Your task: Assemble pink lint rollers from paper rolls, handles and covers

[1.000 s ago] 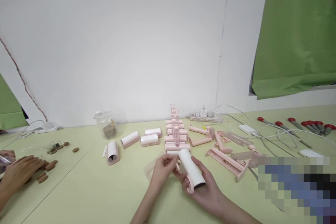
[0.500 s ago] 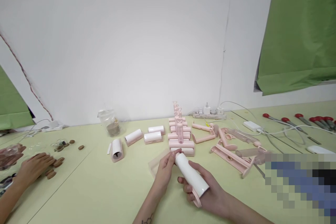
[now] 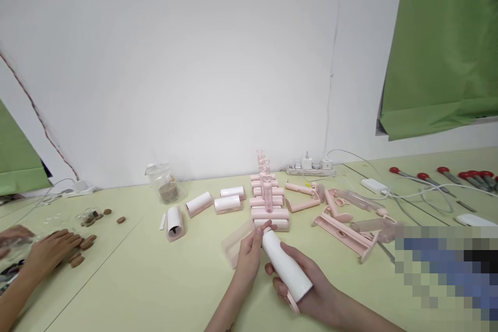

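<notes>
A lint roller with a white sticky-paper roll (image 3: 287, 265) and a pink end piece lies tilted across my hands, low in the middle of the view. My right hand (image 3: 317, 290) wraps round its near end, with the pink part curving out under the fingers. At the far end, the fingers of my left hand (image 3: 250, 249) close on the roller's tip; the exact contact is partly hidden. A translucent pink cover (image 3: 232, 245) lies on the table beside my left hand. Just beyond, a row of pink lint rollers (image 3: 270, 213) with heart-shaped ends stretches toward the wall.
Several white rolls in pink holders (image 3: 227, 204) lie left of the row. Loose pink handle parts (image 3: 342, 236) are piled to the right. A power strip (image 3: 310, 170), cables and red-knobbed tools (image 3: 424, 178) sit further back. Another person's hand (image 3: 54, 249) is at far left among brown pieces (image 3: 87, 241).
Both my hands and the roller have shifted slightly right and down. At far left, a second hand of another person has come into view.
</notes>
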Available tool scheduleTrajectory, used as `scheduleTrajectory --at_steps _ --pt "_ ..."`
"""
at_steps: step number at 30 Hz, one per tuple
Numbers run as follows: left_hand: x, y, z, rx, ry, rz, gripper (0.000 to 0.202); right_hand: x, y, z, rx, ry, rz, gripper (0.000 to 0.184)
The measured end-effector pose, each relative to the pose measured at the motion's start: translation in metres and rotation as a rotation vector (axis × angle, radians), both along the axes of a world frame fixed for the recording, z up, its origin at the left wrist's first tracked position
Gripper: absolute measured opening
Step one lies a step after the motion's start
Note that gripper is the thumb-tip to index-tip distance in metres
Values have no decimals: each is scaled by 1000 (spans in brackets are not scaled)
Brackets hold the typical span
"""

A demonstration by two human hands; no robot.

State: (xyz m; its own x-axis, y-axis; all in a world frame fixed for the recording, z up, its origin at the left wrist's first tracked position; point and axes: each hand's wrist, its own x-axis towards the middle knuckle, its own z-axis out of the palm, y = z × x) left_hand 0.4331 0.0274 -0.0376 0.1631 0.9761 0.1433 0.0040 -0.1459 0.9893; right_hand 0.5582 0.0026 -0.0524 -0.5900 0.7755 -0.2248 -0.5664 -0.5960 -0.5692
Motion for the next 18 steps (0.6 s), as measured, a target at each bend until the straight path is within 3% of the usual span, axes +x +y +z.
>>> scheduleTrajectory --at_steps 8,12,15,18 --pt "-5 0 -2 43 -12 -163 44 7 3 -5 61 2 5 24" --pt "-6 2 -6 64 -7 -176 43 8 4 -4 101 -23 15 25" --pt "-8 1 0 110 -16 -105 41 9 6 4 83 -25 -5 34" --pt "-13 -1 8 205 -57 105 40 16 13 11 85 10 -133 37"
